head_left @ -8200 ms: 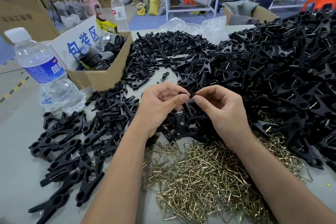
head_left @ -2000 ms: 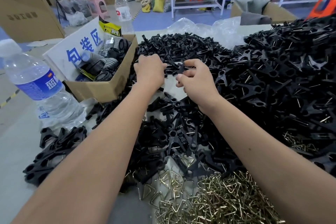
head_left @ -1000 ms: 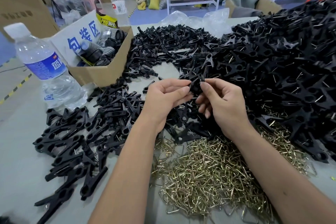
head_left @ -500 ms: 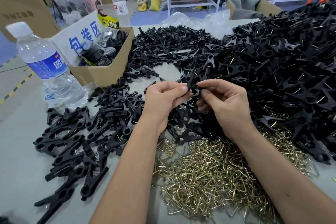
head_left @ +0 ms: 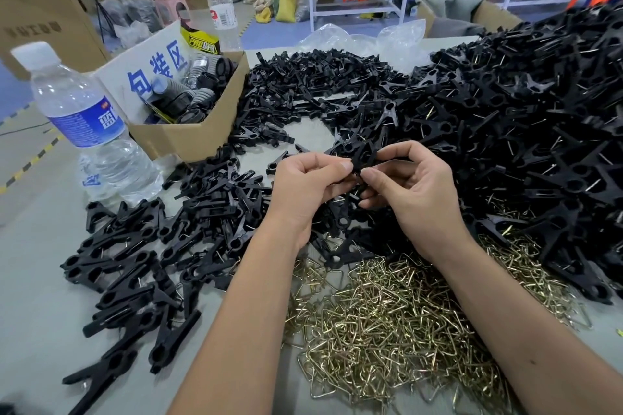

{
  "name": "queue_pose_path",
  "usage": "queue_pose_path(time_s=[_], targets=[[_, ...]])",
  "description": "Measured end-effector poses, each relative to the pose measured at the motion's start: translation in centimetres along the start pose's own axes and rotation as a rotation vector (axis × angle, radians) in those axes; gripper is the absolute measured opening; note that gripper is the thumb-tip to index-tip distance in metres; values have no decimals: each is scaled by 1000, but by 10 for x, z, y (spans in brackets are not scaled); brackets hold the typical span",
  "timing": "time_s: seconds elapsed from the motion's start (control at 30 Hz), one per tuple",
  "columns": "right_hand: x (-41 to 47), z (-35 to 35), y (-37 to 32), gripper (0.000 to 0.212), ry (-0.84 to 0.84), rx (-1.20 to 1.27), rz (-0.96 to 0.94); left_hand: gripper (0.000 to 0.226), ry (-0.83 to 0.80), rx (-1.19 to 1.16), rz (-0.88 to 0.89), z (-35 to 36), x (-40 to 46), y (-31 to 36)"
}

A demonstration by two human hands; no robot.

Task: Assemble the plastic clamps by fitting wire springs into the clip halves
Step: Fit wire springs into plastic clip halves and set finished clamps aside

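Both hands meet just beyond the heap of wire springs (head_left: 397, 323), fingertips drawn together on one small black clip piece (head_left: 359, 158). The left hand (head_left: 308, 190) pinches it between thumb and curled fingers, and the right hand (head_left: 413, 190) pinches it from the other side. The piece is matte black plastic; whether it is one half or two put together cannot be told, since the fingers cover much of it. The springs are brassy yellow wire bent into small open triangles, lying loose on the grey worktop (head_left: 30, 280). Left of the springs lies a spread of black clamps (head_left: 135, 266) with round holes and forked ends. Right of the springs rises a large mound of black clamps (head_left: 539, 131), with bits of wire showing among them.
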State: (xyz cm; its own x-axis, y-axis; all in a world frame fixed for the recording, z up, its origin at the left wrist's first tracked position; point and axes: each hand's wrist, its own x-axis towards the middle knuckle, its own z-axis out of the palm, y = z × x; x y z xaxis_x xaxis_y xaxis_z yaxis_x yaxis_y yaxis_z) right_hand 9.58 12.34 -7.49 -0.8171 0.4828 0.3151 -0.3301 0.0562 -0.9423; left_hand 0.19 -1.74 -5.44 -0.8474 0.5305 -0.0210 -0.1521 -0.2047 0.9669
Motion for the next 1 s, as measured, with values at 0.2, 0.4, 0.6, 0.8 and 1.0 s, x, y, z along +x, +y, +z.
queue_pose_path(time_s=[0.2,0.4,0.6,0.8,1.0], targets=[[0,1,-2,33,-14,20,10,18,-14,24,12,-2,1,-1],[-1,0,-2,34,-21,6,-17,10,-5,-23,8,-1,1,-3],[-1,0,-1,33,-10,1,-13,8,-10,-45,4,-1,1,-4],[0,-1,-1,26,9,1,-4,15,-50,78,39,-3,2,-5],[-2,-1,-3,29,25,59,13,32,-211,143,90,-11,1,-3]])
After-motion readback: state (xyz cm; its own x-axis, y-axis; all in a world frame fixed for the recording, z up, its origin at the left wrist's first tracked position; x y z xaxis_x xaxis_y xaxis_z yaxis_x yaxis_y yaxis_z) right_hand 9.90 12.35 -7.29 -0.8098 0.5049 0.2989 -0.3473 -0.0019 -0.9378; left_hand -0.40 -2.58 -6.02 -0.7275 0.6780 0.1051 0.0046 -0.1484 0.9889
